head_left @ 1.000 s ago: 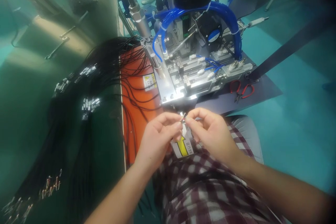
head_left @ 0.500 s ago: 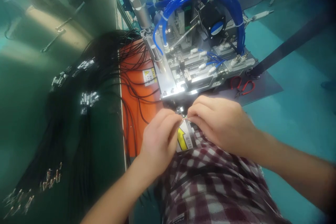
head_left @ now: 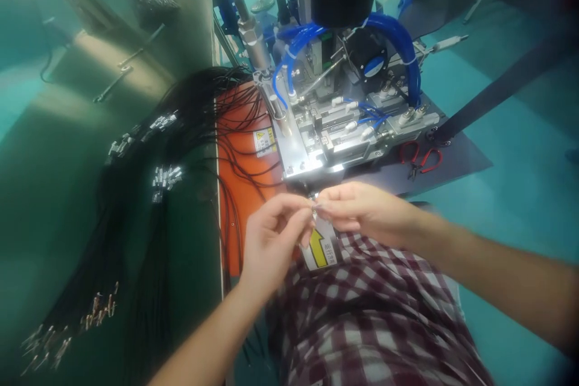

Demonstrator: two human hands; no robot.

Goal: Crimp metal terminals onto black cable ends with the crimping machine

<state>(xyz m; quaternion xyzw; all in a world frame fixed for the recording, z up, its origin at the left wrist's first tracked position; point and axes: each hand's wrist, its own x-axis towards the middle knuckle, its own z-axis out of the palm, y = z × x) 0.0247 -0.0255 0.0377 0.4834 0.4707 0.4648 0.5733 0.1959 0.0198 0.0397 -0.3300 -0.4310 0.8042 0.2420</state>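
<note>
My left hand (head_left: 271, 238) and my right hand (head_left: 362, 208) meet in front of the machine (head_left: 348, 126), fingertips nearly touching. Both are closed in a pinch. Between the fingertips shows a tiny metallic piece (head_left: 314, 208), too small to name. Just below the fingers is a white plate with a yellow arrow (head_left: 319, 248). Black cables (head_left: 233, 160) run over the orange board (head_left: 246, 211) left of my left hand.
Bundles of black cables with shiny metal ends (head_left: 166, 180) lie on the green table (head_left: 196, 289) at left. Red-handled pliers (head_left: 432, 160) rest on the grey base right of the machine. Blue hoses (head_left: 402, 36) arch over it. A dark post (head_left: 497, 90) slants at right.
The view has shifted, so the machine sits lower and slightly right. My right hand has turned, its fingers now straighter. The left fingers have opened out a little while still pinching.
</note>
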